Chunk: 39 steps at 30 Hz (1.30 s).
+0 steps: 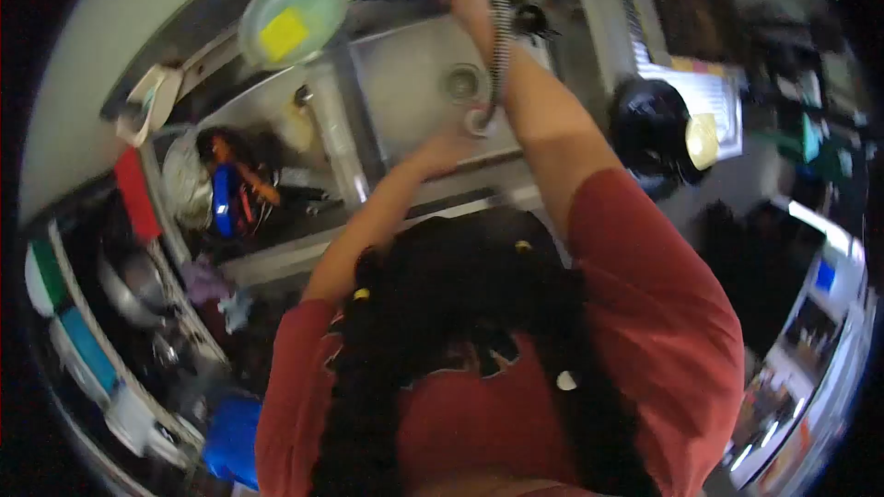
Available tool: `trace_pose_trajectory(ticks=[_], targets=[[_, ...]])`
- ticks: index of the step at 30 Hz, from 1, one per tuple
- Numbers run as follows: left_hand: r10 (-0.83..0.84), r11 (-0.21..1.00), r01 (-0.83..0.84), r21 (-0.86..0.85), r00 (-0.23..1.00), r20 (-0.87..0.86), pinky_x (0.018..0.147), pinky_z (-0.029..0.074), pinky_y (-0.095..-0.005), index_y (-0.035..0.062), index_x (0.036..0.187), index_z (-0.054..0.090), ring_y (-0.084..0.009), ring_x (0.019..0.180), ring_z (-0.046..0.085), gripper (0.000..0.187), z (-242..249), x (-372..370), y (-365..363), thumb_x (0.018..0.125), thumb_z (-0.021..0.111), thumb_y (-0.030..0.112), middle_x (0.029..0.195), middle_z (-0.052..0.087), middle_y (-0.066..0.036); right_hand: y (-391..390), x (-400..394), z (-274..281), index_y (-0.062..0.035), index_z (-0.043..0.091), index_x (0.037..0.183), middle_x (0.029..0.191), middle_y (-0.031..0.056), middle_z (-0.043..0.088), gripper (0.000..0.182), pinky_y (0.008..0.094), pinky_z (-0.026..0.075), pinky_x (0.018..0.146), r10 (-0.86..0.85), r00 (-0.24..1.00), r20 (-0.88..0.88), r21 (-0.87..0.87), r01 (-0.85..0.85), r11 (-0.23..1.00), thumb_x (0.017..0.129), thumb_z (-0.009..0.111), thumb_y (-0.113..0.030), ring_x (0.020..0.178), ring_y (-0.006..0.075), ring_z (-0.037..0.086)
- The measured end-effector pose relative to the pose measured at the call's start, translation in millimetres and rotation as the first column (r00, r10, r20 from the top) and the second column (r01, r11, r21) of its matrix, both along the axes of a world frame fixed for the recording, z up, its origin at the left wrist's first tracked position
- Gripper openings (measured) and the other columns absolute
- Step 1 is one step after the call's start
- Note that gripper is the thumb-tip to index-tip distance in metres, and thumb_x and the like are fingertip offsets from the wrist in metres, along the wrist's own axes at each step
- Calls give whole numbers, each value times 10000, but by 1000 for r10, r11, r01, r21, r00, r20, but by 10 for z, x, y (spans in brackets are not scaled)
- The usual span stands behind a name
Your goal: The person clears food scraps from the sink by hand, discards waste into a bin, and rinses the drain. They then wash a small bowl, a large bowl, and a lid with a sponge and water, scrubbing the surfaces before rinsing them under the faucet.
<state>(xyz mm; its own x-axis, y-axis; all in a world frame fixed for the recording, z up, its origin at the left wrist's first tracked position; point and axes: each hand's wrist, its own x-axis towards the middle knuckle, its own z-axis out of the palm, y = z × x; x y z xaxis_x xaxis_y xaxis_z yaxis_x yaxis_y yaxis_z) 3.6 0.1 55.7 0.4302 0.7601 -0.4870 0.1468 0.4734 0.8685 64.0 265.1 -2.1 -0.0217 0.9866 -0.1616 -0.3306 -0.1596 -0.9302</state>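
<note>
In the head view, a grey sink basin (401,83) with a round drain (462,82) lies in front of me. A ribbed, spring-like hose (501,32) arches down over it from the back. At the hose's lower end is a spray nozzle (477,120), and my left hand (446,149), blurred, appears closed around it near the basin's front edge. My right hand (471,2) reaches to the back of the sink, beside the top of the hose. Its fingers are smeared by motion, and whether it grips the fixture there I cannot tell.
Behind the sink on the left stands a pale green round basin (318,9) with a yellow sponge-like square (284,34). Utensils, one with a blue handle (222,201), fill the left side. A black pan (649,124) and a yellow bowl (702,141) are at right.
</note>
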Motion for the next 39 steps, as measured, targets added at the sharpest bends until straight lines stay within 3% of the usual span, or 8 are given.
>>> trace_pose_trajectory(ticks=[1,2,5,11,16,21,28,39], targets=[[-21,999,22,-38,1000,7,897,474,-323,162,1433,338,-193,1020,580,684,66,-28,23,829,627,25,1169,564,-83,416,49,-971,-1,557,1132,842,82,614,293,352,517,645,-193,886,421,463,-28,886,962,468,-222,768,177,632],[27,999,-30,31,996,83,893,476,-323,161,1439,333,-191,1033,581,690,94,-15,5,827,621,27,1194,563,-94,154,94,-331,2,563,1129,853,99,621,323,374,522,646,-37,978,203,119,13,993,971,461,-261,748,199,628],[55,988,-66,137,995,83,894,478,-325,155,1452,321,-187,1060,581,709,-128,-3,-35,821,619,30,1247,556,-110,310,293,-855,-30,549,1190,874,131,647,429,424,533,724,-46,974,222,410,-51,910,920,556,-364,791,265,649],[193,979,-183,90,974,-122,915,470,-322,73,1390,406,-197,1099,583,607,-1004,109,-340,823,622,72,1237,592,-122,-475,931,662,-58,523,1286,1055,229,646,664,426,493,907,-199,506,839,347,-215,913,772,733,-424,970,368,643],[118,991,-128,-25,962,-248,755,484,-306,92,1286,501,-177,985,595,445,-861,949,-318,851,594,79,1197,597,-74,-1846,2582,2339,-91,697,967,920,108,689,174,365,523,766,-361,649,670,604,-192,773,794,691,-111,849,283,668],[296,950,-286,-128,953,67,847,491,-340,45,1253,548,-201,1008,600,432,-144,2306,4,905,632,286,1109,639,-87,-2018,4719,2543,-52,655,1083,1023,159,653,318,395,474,862,-593,113,797,601,-60,797,807,704,-202,989,302,612],[166,955,-123,-269,976,144,806,540,-410,31,1342,449,-255,1042,610,486,32,3393,422,922,632,194,1238,593,-107,-2018,5893,1851,-64,486,1362,1234,71,504,742,365,606,653,302,843,445,-604,34,797,803,677,-512,784,213,484],[488,861,-421,-284,841,233,977,464,-414,-16,1338,438,-270,1133,575,524,31,3227,192,841,599,-51,1268,583,-141,-1899,5621,1672,25,473,1272,1133,178,625,524,597,555,778,278,952,-130,-656,-293,695,806,590,-182,943,348,653]])
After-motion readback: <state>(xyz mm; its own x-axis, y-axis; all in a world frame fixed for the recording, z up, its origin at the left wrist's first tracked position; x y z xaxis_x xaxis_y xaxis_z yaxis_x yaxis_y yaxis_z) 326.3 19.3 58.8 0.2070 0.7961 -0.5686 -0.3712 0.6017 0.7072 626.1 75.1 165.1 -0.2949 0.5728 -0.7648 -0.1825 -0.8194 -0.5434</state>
